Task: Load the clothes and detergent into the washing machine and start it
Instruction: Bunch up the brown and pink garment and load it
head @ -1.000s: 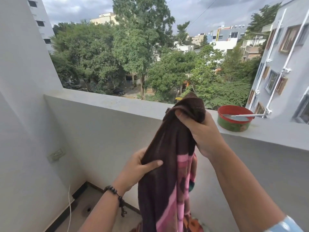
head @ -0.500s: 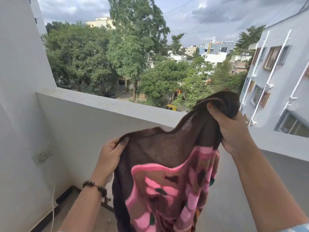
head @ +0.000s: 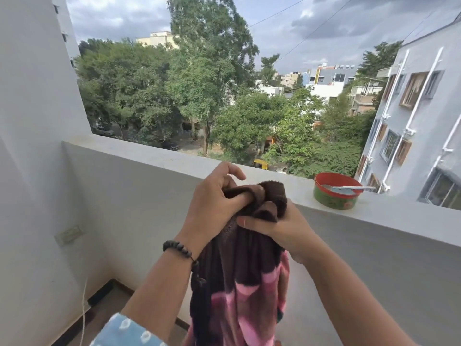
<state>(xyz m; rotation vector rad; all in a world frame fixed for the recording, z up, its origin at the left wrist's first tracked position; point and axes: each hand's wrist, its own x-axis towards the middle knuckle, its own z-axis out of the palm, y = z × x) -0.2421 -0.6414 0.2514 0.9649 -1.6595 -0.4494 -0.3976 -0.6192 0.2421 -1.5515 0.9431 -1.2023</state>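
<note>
Gathering the laundry is the step in hand, by my reading — the washing machine itself is nowhere in view. Both hands are bunching the top edge of a brown-and-pink cloth [head: 239, 278] just this side of the parapet ledge [head: 139, 151]. The left hand [head: 214, 196] is hooking its fingers into the fold and gripping it, with the index finger lifting free; the right hand [head: 282, 228] is clamping the same bunched edge from the other side, thumb lying across the fabric. The rest of the cloth is hanging straight down below ledge height, between the forearms, a beaded bracelet [head: 178, 248] sitting on the left wrist. The next move is probably calling for carrying the bundle away from the ledge to the drum, keeping the trailing end off the floor. On top of the ledge, to the right of the hands and well apart from them, a red-and-green bowl [head: 335, 193] is standing with a spoon [head: 346, 188] resting across its rim — what it is holding I cannot tell.
</note>
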